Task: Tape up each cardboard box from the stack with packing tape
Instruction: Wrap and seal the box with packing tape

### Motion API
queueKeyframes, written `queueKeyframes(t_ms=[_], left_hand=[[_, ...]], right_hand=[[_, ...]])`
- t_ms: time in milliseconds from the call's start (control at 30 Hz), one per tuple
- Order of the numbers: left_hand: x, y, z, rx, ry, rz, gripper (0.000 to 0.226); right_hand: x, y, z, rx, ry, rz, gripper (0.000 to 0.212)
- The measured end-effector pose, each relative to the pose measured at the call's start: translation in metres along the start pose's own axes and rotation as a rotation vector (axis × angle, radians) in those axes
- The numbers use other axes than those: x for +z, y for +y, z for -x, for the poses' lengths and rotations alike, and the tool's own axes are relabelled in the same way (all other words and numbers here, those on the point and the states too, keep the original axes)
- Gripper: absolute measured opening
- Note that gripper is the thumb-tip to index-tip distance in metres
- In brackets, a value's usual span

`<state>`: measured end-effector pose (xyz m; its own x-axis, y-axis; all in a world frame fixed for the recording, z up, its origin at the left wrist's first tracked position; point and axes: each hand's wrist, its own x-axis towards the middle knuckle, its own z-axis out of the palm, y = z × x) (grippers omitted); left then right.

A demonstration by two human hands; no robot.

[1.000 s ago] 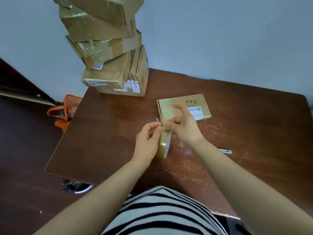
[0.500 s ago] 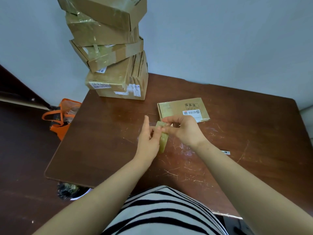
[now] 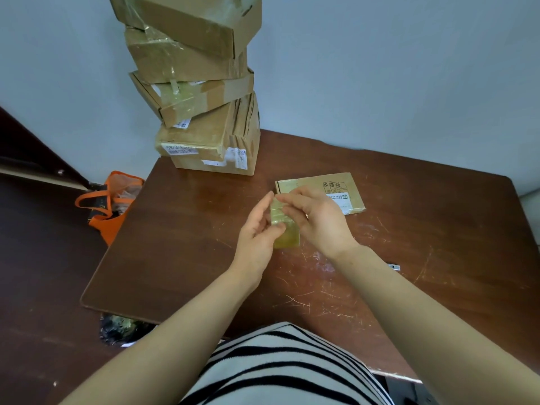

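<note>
1 box (image 3: 349, 187) is laid flat on the surface (image 3: 175, 244), well apart from the stack (image 3: 198, 83) at the far left corner, and it is judged to be the one in hand. No strip is seen being laid on it, and whether the pale band along its far edge is tape cannot be told. At least 4 boxes are left in the stack, piled crookedly against the wall. Glossy film is seen on several of them, but whether that counts as finished work cannot be told. The task is therefore judged to be at an early stage, with the tape's free end yet to be pulled out. The tape (image 3: 285, 229) is held on edge between the 2 hands, near the box's near-left corner; whether it rests on the surface cannot be told. The left hand (image 3: 257, 232) is turned palm inward, its thumb pressed on the roll's near face and its fingers raised behind the rim, so the roll is gripped. The right hand (image 3: 320, 220) is curled over the roll from the right, with its fingertips (image 3: 287, 198) brought to the top of the rim. The end is probably being picked at there, though it is too small to be made out. Both forearms are stretched forward from the bottom of the view and are brought together over the middle of the surface.
</note>
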<state>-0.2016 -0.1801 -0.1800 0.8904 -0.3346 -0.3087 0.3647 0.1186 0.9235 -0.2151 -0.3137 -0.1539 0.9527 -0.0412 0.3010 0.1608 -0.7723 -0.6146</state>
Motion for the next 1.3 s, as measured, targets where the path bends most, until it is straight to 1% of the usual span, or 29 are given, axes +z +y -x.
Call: queueKeyframes(t_ms=[67, 200, 300, 367, 467, 533, 600, 667, 833, 900, 967, 1067, 1133, 1200, 1233, 1300], left_hand=[[-0.002, -0.001, 0.001, 0.029, -0.012, -0.016, 0.054], [-0.002, 0.003, -0.001, 0.064, -0.032, -0.090, 0.053], [-0.001, 0.007, -0.005, 0.042, 0.001, -0.094, 0.051], [-0.002, 0.007, -0.008, 0.037, 0.021, -0.121, 0.049], [-0.002, 0.004, -0.006, 0.059, 0.024, -0.159, 0.050], [-0.002, 0.003, -0.004, 0.077, 0.033, -0.166, 0.051], [-0.001, 0.002, -0.004, 0.081, 0.033, -0.167, 0.052], [0.001, 0.002, -0.004, 0.082, 0.037, -0.158, 0.052], [0.001, 0.002, -0.007, 0.093, 0.041, -0.165, 0.053], [0.001, 0.002, -0.008, 0.092, 0.044, -0.161, 0.054], [0.001, 0.003, -0.009, 0.088, 0.046, -0.153, 0.054], [0.002, 0.002, -0.008, 0.070, 0.054, -0.135, 0.055], [0.002, 0.000, -0.006, 0.063, 0.063, -0.125, 0.055], [0.002, -0.001, -0.006, 0.051, 0.066, -0.113, 0.056], [0.002, -0.002, -0.005, 0.046, 0.067, -0.112, 0.056], [0.001, -0.002, -0.003, 0.046, 0.070, -0.138, 0.056]], right_hand=[[-0.001, 0.001, -0.002, -0.057, 0.009, 0.055, 0.028], [-0.001, -0.002, 0.001, -0.181, 0.029, 0.271, 0.032], [-0.001, -0.009, 0.007, -0.273, 0.025, 0.295, 0.037], [0.001, -0.010, 0.009, -0.241, 0.026, 0.234, 0.035], [0.001, -0.006, 0.006, -0.065, 0.081, 0.076, 0.028], [0.000, -0.003, 0.005, 0.037, 0.044, 0.026, 0.025], [-0.001, -0.003, 0.004, 0.089, 0.016, 0.018, 0.024], [-0.001, -0.003, 0.003, 0.084, 0.021, 0.028, 0.021], [-0.002, -0.011, 0.003, 0.117, -0.002, 0.031, 0.030], [-0.002, -0.011, 0.004, 0.113, -0.032, 0.002, 0.026], [0.003, -0.005, 0.004, 0.070, -0.016, -0.004, 0.018], [0.007, 0.001, 0.004, 0.145, 0.035, -0.080, 0.016], [0.004, 0.000, 0.006, 0.045, 0.031, -0.073, 0.016], [0.005, 0.003, 0.010, -0.101, 0.022, 0.017, 0.022], [0.008, 0.005, 0.012, -0.119, 0.029, 0.043, 0.023], [0.012, 0.010, 0.013, -0.075, 0.069, 0.034, 0.023]])
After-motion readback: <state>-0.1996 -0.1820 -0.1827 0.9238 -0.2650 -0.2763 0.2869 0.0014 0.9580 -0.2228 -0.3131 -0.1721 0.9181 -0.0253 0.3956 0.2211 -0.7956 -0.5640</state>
